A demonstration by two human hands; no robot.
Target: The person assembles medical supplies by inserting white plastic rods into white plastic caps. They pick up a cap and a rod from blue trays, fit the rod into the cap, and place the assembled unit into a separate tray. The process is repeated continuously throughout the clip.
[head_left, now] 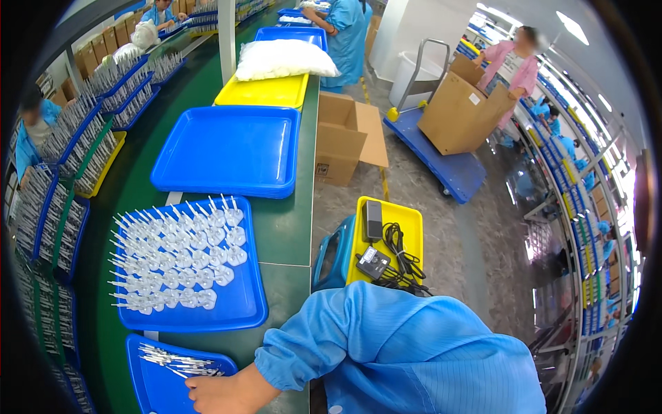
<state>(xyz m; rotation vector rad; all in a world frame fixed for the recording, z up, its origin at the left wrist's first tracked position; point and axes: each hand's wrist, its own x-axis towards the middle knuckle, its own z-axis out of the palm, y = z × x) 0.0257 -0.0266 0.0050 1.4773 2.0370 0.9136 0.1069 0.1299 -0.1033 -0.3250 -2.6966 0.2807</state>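
My right hand [231,395] reaches in at the lower left, over a small blue tray [148,393] at the table's near end. Its fingers are closed, and a thin white stick [177,372] runs out from the fingertips. Beside them lies a loose pile of thin white sticks with dark tips [181,359] in the same tray. Just beyond, a larger blue tray [238,314] carries rows of clear, flower-shaped plastic pieces [186,259], with thin stems pointing left. My left hand is out of the picture.
Farther along stand a blue tray [227,152], a yellow tray [265,91] and a white bag [286,60]. Left are racks of stick-filled trays [69,131]. On the right are a yellow tray with cables [362,265], an open carton [339,141] and a blue trolley [441,162] near a person.
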